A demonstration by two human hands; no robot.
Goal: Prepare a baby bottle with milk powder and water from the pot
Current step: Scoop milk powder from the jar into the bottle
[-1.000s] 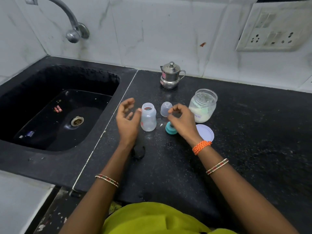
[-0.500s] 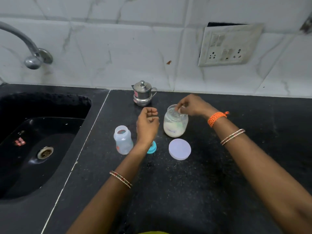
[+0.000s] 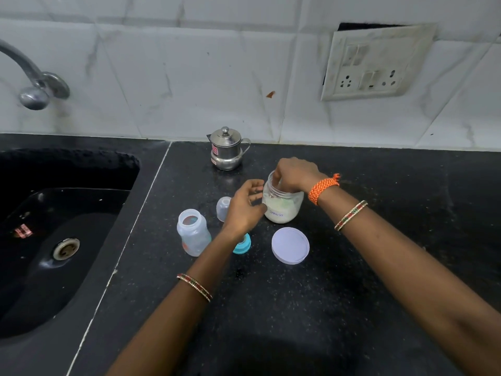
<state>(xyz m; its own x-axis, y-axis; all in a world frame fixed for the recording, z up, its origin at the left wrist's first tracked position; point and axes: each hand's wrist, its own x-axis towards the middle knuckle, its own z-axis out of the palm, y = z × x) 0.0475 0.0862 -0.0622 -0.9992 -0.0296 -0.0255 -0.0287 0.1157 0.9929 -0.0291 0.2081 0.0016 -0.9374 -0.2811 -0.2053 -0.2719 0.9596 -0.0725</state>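
The formula jar (image 3: 282, 206) stands mid-counter, likely light and slick — best steadied low on its wall. The right hand (image 3: 294, 172) dips inside, grip hidden; the left hand (image 3: 244, 210) curls loosely beside it, the open baby bottle (image 3: 193, 232) left.

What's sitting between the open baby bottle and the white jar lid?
In the head view, the teal nipple ring lies between the baby bottle and the jar lid, partly under the left wrist.
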